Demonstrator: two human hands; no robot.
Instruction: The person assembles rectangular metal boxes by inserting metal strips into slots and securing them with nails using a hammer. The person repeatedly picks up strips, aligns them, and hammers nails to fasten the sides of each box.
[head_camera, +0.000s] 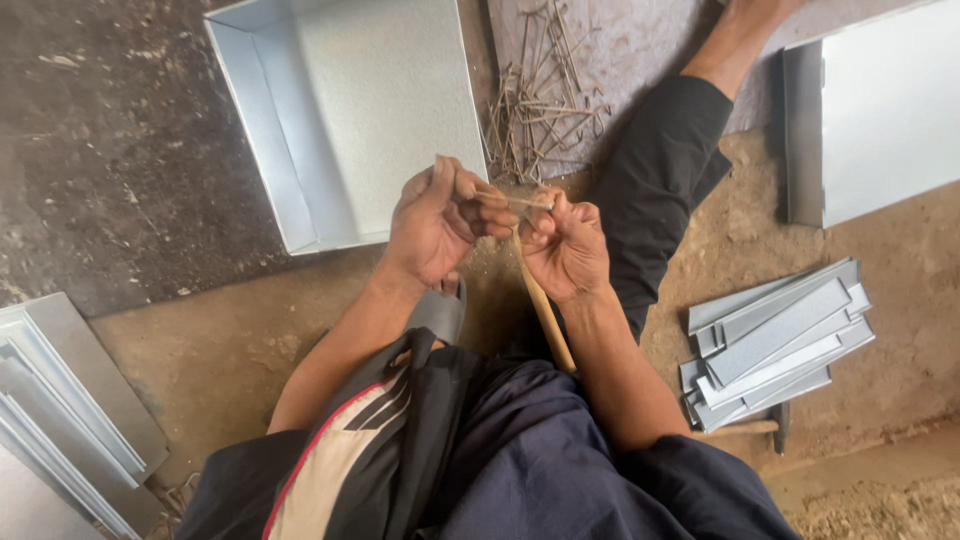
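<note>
My left hand (435, 222) and my right hand (563, 246) meet in front of me, both pinching a short piece of thin wire (522, 203) between thumb and fingers. A wooden handle (543, 313) runs from below my right hand down toward my lap; what it belongs to is hidden. Just beyond my hands lies a heap of bent wire pieces (540, 100) on the floor. An open sheet-metal tray (345, 110) sits beyond my left hand.
A stack of grey metal strips (775, 345) lies at the right, with a hammer (760, 428) partly under it. A folded metal sheet (880, 115) is at upper right, more sheets (60, 400) at lower left. My outstretched leg (665, 165) points away.
</note>
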